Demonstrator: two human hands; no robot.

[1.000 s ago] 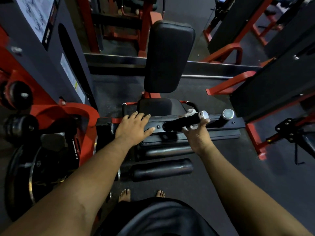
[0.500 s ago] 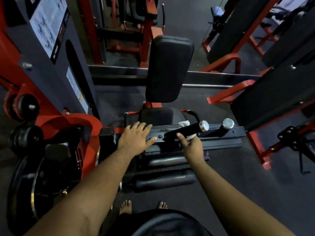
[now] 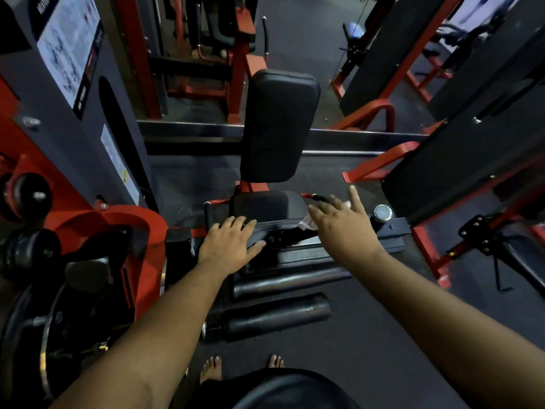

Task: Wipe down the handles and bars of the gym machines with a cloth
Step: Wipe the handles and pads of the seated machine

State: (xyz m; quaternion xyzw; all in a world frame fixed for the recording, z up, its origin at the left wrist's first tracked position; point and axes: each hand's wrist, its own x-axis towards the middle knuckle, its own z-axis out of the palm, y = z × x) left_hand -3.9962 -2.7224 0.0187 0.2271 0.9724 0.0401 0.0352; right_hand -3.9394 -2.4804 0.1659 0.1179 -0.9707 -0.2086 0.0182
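Observation:
My left hand point(image 3: 228, 246) lies flat, fingers straight, on the black crossbar point(image 3: 393, 226) of a red-and-black leg machine. My right hand point(image 3: 342, 228) is over the bar's near handle with its fingers spread and straight, slightly blurred. A white cloth point(image 3: 306, 223) peeks out from under its palm and between its fingers. The handle under the hand is hidden. A second handle with a chrome end cap point(image 3: 382, 213) stands just right of my right hand, untouched.
The machine's black seat point(image 3: 265, 203) and upright back pad point(image 3: 280, 125) are beyond the bar. Two black foam rollers point(image 3: 277, 317) lie below it, near my bare feet. Weight plates point(image 3: 26, 252) crowd the left. Red frames point(image 3: 377, 163) and a dark panel flank the right.
My right hand has left its grip round the handle, opened its fingers and moved up and forward over the cloth. My left hand has stayed on the crossbar. The view has tilted upward.

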